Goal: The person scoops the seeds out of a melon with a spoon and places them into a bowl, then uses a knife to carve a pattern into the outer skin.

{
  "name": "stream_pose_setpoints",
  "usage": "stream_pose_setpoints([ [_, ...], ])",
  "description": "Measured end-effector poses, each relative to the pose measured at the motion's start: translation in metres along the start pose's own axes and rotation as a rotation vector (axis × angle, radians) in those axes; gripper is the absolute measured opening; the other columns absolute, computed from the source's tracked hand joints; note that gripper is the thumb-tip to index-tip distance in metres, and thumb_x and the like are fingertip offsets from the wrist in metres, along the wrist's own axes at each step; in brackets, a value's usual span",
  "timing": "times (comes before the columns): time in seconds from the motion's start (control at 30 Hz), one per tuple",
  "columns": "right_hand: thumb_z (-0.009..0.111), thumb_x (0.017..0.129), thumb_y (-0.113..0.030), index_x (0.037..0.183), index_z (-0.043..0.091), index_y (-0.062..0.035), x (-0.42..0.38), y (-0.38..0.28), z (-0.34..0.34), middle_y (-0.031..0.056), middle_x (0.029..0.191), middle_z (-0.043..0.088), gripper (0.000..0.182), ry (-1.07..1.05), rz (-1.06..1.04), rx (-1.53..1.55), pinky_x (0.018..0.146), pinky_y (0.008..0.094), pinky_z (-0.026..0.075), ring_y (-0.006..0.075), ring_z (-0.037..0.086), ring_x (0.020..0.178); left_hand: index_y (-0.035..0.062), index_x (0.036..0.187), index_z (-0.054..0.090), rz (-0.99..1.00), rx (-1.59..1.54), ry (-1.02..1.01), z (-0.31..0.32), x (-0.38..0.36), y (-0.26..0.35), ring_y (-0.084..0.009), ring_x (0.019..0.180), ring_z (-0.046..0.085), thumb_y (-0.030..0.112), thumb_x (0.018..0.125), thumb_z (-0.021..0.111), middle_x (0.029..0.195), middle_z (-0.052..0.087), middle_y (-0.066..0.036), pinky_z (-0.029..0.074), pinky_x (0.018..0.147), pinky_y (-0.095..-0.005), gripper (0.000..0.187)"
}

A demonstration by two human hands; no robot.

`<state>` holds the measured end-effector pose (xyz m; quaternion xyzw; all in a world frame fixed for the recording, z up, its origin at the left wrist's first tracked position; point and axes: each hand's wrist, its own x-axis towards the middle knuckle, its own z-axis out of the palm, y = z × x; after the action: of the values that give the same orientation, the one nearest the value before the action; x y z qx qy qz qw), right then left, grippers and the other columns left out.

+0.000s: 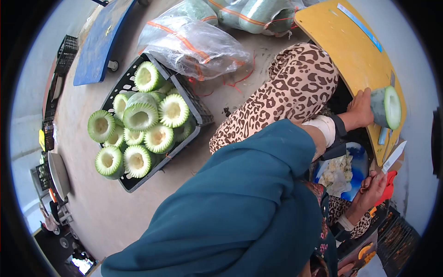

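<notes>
A short piece of winter melon (393, 108), with dark green skin and a pale cut end, rests on the yellow board (357, 60). My left hand (360, 110) is closed on its side, fingers partly out of sight behind it. Below the board's near corner, my right hand (370, 188) grips a knife (395, 157), its pale blade pointing up and away from the melon. The knife's handle is mostly covered by my fingers. A thin blade and a light blue handle (383, 136) lie on the board beside the melon.
A black crate (198, 108) holds several hollowed melon pieces (140, 116) with notched rims. Plastic bags of whole melons (265, 16) lie on the floor. A blue basin (357, 154) contains pale scraps. A blue wheeled board (99, 46) stands farther off; a blue strip (360, 27) lies on the yellow board.
</notes>
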<state>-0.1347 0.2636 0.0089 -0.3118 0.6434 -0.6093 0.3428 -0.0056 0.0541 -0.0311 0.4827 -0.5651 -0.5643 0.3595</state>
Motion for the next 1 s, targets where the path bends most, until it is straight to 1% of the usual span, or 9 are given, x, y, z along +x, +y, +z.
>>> stream_pose_setpoints([
  [0.13, 0.049, 0.099, -0.010, 0.135, 0.041, -0.0006, 0.007, -0.006, -0.005, 0.0059, 0.090, 0.060, 0.037, 0.017, 0.056, -0.089, 0.046, 0.0176, 0.034, 0.0034, 0.043, 0.055, 0.0019, 0.117, 0.050, -0.006, 0.043, 0.148, 0.001, -0.001, 0.006, -0.0415, 0.110, 0.055, 0.003, 0.077, 0.057, 0.114, 0.056, -0.025, 0.046, 0.093, -0.0454, 0.041],
  [0.23, 0.049, 0.099, -0.010, 0.136, 0.041, -0.0012, 0.010, -0.008, -0.001, 0.0049, 0.088, 0.060, 0.039, 0.046, 0.054, -0.089, 0.044, 0.0170, 0.032, 0.0029, 0.041, 0.053, 0.0026, 0.111, 0.057, 0.061, 0.063, 0.337, 0.011, 0.011, -0.004, -0.0419, 0.098, 0.061, 0.006, 0.079, 0.056, 0.101, 0.063, -0.026, 0.049, 0.086, -0.0454, 0.032],
  [0.4, 0.049, 0.100, -0.013, 0.139, 0.043, -0.0031, 0.004, -0.023, 0.030, 0.0010, 0.082, 0.060, 0.041, 0.142, -0.071, -0.085, 0.045, 0.0161, 0.029, 0.0004, 0.038, 0.054, 0.0084, 0.116, 0.057, 0.125, 0.100, 0.282, -0.006, 0.021, 0.007, -0.0419, 0.083, 0.064, 0.015, 0.081, 0.055, 0.084, 0.065, -0.024, 0.050, 0.076, -0.0473, 0.035],
  [0.47, 0.051, 0.100, -0.015, 0.142, 0.040, -0.0037, 0.000, -0.022, 0.035, -0.0001, 0.083, 0.060, 0.045, 0.139, -0.104, -0.119, 0.047, 0.0166, 0.030, -0.0001, 0.038, 0.055, 0.0032, 0.123, 0.051, 0.212, 0.026, 0.322, -0.008, 0.032, 0.015, -0.0379, 0.094, 0.059, 0.001, 0.075, 0.055, 0.096, 0.060, -0.020, 0.047, 0.086, -0.0434, 0.048],
  [0.53, 0.053, 0.099, -0.013, 0.142, 0.040, -0.0024, 0.000, -0.010, 0.034, 0.0005, 0.089, 0.061, 0.046, 0.101, -0.093, -0.048, 0.051, 0.0166, 0.033, 0.0002, 0.041, 0.060, -0.0019, 0.134, 0.043, 0.284, 0.059, 0.340, -0.008, 0.050, 0.033, -0.0393, 0.109, 0.052, -0.004, 0.072, 0.055, 0.113, 0.052, -0.025, 0.042, 0.096, -0.0433, 0.063],
  [0.67, 0.051, 0.098, -0.007, 0.141, 0.041, 0.0012, -0.002, -0.005, 0.047, 0.0077, 0.109, 0.062, 0.045, 0.117, -0.224, -0.023, 0.070, 0.0222, 0.049, 0.0069, 0.056, 0.083, 0.0003, 0.144, 0.031, 0.496, 0.308, 0.007, -0.025, 0.062, 0.107, -0.0428, 0.121, 0.043, 0.003, 0.072, 0.062, 0.129, 0.043, -0.029, 0.036, 0.105, -0.0452, 0.078],
  [0.8, 0.049, 0.096, -0.001, 0.137, 0.045, 0.0038, -0.009, -0.011, 0.050, 0.0148, 0.123, 0.060, 0.041, 0.141, -0.258, -0.097, 0.085, 0.0276, 0.051, 0.0158, 0.059, 0.110, 0.0022, 0.151, 0.018, 0.475, 0.526, -0.401, -0.033, 0.048, 0.124, -0.0412, 0.136, 0.029, 0.012, 0.069, 0.073, 0.145, 0.031, -0.028, 0.027, 0.113, -0.0431, 0.099],
  [0.87, 0.050, 0.096, -0.001, 0.137, 0.045, 0.0028, -0.012, -0.016, 0.052, 0.0158, 0.121, 0.062, 0.041, 0.126, -0.291, -0.166, 0.083, 0.0269, 0.051, 0.0149, 0.062, 0.106, -0.0024, 0.151, 0.010, 0.433, 0.523, -0.557, -0.036, 0.050, 0.108, -0.0398, 0.143, 0.019, 0.025, 0.062, 0.087, 0.151, 0.023, -0.029, 0.022, 0.116, -0.0421, 0.121],
  [1.0, 0.051, 0.093, 0.003, 0.134, 0.048, 0.0003, -0.015, -0.014, 0.057, 0.0192, 0.117, 0.064, 0.042, 0.128, -0.317, -0.264, 0.080, 0.0278, 0.052, 0.0181, 0.067, 0.099, -0.0070, 0.149, 0.006, 0.355, 0.566, -0.550, -0.028, 0.048, 0.084, -0.0405, 0.142, 0.020, 0.043, 0.048, 0.094, 0.149, 0.021, -0.032, 0.021, 0.116, -0.0424, 0.143],
])
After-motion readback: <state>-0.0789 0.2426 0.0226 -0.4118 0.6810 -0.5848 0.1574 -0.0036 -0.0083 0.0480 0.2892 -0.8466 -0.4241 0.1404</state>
